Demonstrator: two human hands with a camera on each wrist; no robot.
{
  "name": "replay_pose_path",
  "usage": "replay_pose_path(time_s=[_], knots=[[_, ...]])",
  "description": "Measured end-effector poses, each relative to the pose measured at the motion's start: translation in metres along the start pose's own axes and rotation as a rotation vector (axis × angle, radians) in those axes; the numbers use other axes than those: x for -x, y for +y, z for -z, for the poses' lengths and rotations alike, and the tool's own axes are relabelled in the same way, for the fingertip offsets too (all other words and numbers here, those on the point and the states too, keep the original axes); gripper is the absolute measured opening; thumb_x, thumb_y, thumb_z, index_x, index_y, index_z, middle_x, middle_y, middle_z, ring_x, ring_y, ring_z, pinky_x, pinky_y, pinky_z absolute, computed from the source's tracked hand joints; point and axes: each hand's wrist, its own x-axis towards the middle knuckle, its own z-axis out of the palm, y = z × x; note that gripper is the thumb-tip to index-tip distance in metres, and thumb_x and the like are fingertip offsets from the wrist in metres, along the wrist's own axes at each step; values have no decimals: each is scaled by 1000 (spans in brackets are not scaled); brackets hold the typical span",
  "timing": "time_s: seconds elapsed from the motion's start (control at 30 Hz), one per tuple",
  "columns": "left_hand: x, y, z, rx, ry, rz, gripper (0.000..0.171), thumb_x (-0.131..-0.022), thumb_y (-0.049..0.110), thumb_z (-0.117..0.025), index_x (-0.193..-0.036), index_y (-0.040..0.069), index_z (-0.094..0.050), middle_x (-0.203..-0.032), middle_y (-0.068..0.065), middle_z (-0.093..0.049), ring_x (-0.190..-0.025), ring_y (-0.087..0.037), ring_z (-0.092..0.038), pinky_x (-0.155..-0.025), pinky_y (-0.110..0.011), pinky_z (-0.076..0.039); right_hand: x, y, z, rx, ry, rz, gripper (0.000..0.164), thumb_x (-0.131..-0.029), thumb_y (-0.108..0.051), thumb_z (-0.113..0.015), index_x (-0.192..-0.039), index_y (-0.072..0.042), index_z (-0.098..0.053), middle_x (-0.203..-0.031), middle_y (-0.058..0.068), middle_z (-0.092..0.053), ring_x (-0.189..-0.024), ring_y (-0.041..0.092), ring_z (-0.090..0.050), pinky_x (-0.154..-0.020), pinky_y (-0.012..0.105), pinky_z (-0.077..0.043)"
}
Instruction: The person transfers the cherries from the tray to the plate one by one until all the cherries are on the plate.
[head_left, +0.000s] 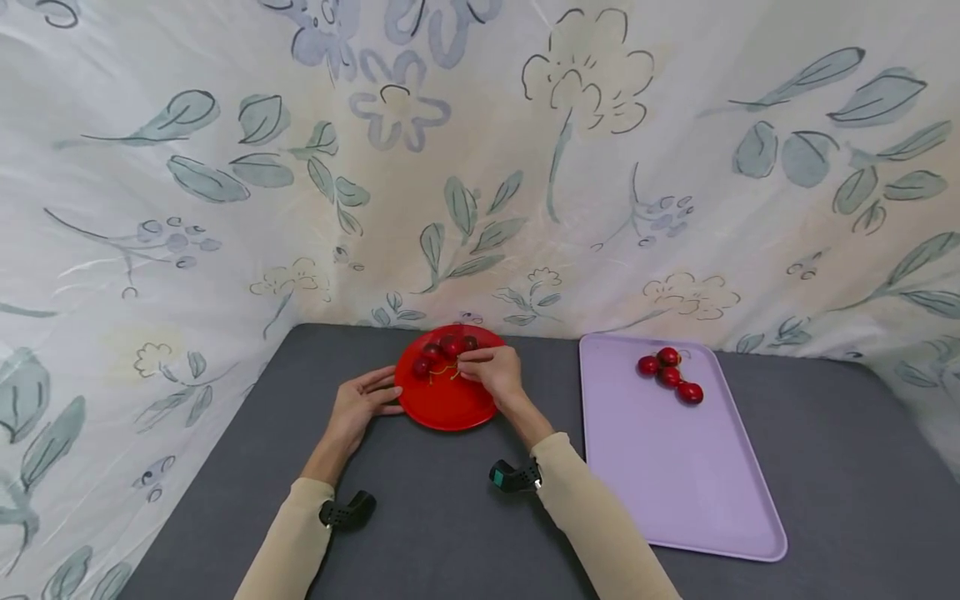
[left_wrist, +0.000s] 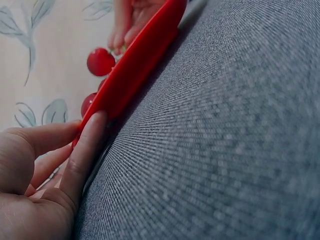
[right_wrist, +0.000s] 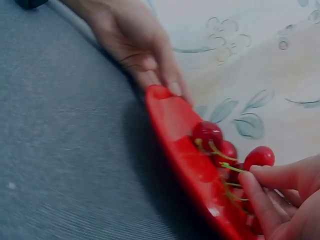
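Note:
A red plate (head_left: 450,408) lies on the grey table, bearing several dark red cherries (head_left: 450,345) with thin green stems. My left hand (head_left: 362,407) pinches the plate's left rim between thumb and fingers; the left wrist view shows this grip (left_wrist: 90,135) up close. Over the plate, my right hand (head_left: 491,371) has thumb and forefinger together on a green cherry stem (right_wrist: 232,167), as the right wrist view shows. One cherry (right_wrist: 260,156) is right by those fingertips, higher than the others. Some cherries are partly hidden behind the right hand.
To the right stands a light purple tray (head_left: 675,467) with a small group of cherries (head_left: 670,377) near its far end. A floral cloth (head_left: 465,150) hangs behind the table and along its left side.

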Motion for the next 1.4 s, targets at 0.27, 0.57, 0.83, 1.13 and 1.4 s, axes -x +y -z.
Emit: replay_pose_path(time_s=[0.27, 0.57, 0.83, 1.13, 1.4], knots=[[-1, -1, -1, -3, 13, -5, 48, -92, 0, -65, -139, -3, -52, -135, -25, -54, -91, -17, -71, -76, -37, -61, 4, 8, -18, 74, 98, 15, 10, -85, -1, -75, -92, 5, -77, -87, 18, -74, -76, 21, -73, -69, 27, -61], [-1, 0, -3, -3, 8, 4, 49, -92, 1, -66, -140, -2, -51, -137, -26, -53, -92, -18, -71, -77, -36, -61, 4, 11, -21, 154, 143, 36, 8, -85, -3, -75, -89, 3, -78, -83, 15, -74, -69, 18, -72, -66, 24, -60], [-3, -1, -2, -5, 9, 1, 48, -92, 1, -66, -138, -2, -52, -135, -24, -55, -92, -18, -71, -77, -37, -61, 4, 10, -18, 281, 141, 82, 8, -86, -7, -75, -87, 0, -79, -81, 11, -74, -64, 15, -70, -66, 24, -60], [-2, 0, -1, -4, 9, 4, 49, -92, 1, -66, -139, -2, -51, -135, -24, -54, -91, -17, -71, -76, -36, -61, 4, 8, -16, 372, 151, 111, 7, -84, -8, -76, -86, -3, -80, -74, 8, -73, -61, 14, -69, -61, 23, -59], [-1, 1, -2, 12, 8, 14, 47, -92, 0, -66, -138, -1, -53, -134, -23, -56, -90, -18, -71, -77, -37, -61, 6, 1, -11, 417, 148, 153, 6, -85, -8, -76, -86, -5, -81, -71, 5, -73, -60, 13, -68, -56, 24, -57]])
